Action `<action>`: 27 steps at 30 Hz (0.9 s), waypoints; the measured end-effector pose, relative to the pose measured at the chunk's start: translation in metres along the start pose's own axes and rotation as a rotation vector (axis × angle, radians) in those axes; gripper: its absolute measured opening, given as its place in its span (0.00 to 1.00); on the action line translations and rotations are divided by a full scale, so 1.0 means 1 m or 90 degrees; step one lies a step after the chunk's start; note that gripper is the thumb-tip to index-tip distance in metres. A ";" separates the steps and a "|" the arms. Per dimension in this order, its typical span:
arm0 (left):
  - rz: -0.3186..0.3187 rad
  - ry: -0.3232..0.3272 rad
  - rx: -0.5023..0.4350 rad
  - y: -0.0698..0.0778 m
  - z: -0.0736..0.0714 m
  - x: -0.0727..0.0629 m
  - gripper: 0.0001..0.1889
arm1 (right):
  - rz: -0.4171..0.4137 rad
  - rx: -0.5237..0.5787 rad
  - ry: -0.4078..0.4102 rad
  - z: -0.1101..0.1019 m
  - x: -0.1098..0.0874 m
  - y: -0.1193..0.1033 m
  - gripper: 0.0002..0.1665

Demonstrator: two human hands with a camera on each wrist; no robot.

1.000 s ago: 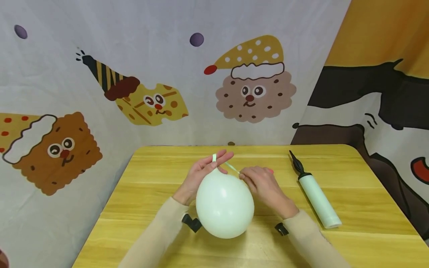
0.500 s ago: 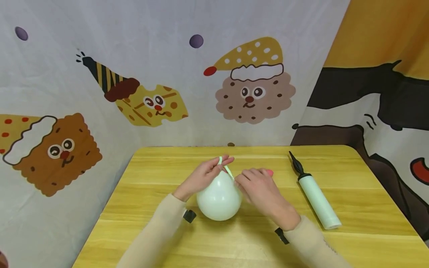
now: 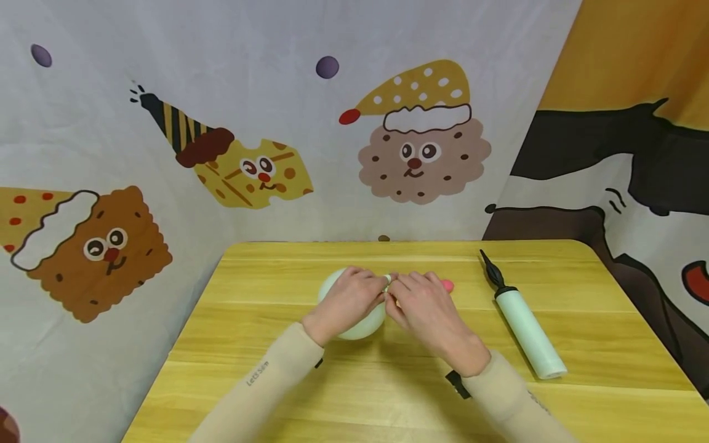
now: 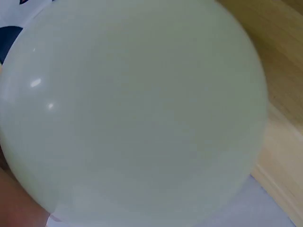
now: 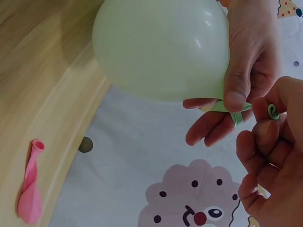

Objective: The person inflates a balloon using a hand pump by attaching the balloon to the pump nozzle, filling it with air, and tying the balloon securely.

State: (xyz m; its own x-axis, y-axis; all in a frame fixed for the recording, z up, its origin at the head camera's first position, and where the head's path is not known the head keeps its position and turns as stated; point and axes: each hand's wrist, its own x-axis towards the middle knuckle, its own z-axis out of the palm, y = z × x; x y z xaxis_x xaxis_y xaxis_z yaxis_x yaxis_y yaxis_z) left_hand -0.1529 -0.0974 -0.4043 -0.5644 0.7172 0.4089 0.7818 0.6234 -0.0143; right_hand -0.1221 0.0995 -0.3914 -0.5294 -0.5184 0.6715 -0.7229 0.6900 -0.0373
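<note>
A pale green inflated balloon (image 3: 361, 326) is held in front of me over the table, and it fills most of the left wrist view (image 4: 137, 113). My left hand (image 3: 344, 303) covers part of it in the head view. In the right wrist view, the left thumb presses on the balloon's stretched neck (image 5: 221, 107), and a band of the neck loops round the left fingers. My right hand (image 5: 279, 156) pinches the rolled mouth (image 5: 273, 112) of the balloon between thumb and fingertips. Both hands meet closely at the neck.
A pink uninflated balloon (image 5: 31, 189) lies on the table (image 3: 354, 394) beyond my right hand. To the right lies a pale green hand pump (image 3: 526, 329) with a black nozzle. A cloth backdrop (image 3: 332, 215) printed with cartoon figures hangs behind the table.
The balloon has moved away from me and to the left, now partly behind the left hand. My left hand has turned over and come up against the right hand at the neck.
</note>
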 end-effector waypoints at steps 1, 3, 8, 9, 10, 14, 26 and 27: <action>0.002 0.006 0.010 0.001 0.001 0.000 0.03 | 0.003 0.003 0.002 0.000 0.000 0.000 0.08; 0.005 0.014 0.017 0.002 0.003 0.000 0.02 | 0.008 0.009 0.005 0.000 0.001 0.000 0.08; 0.004 0.015 0.002 0.002 0.005 -0.001 0.02 | 0.017 0.017 0.008 0.002 0.000 0.001 0.10; 0.003 0.013 -0.003 0.002 0.005 -0.001 0.03 | 0.018 0.018 0.008 0.003 0.000 0.001 0.10; 0.003 0.011 -0.006 0.002 0.006 -0.002 0.03 | 0.019 0.019 0.008 0.003 0.000 0.001 0.11; 0.005 0.010 -0.010 0.002 0.006 -0.001 0.04 | 0.020 0.020 0.008 0.006 0.000 0.002 0.12; -0.007 0.010 -0.070 0.003 0.007 0.001 0.06 | 0.040 0.022 -0.030 0.004 0.002 0.003 0.12; -0.008 0.016 -0.086 0.002 0.008 0.001 0.06 | 0.048 0.025 -0.042 0.002 0.002 0.003 0.13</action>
State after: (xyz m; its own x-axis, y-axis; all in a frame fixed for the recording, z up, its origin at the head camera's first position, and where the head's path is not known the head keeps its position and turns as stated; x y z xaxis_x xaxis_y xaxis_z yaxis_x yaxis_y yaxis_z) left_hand -0.1539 -0.0931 -0.4111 -0.5684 0.7004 0.4317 0.8046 0.5828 0.1137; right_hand -0.1267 0.0995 -0.3919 -0.6100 -0.4987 0.6157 -0.6963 0.7083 -0.1161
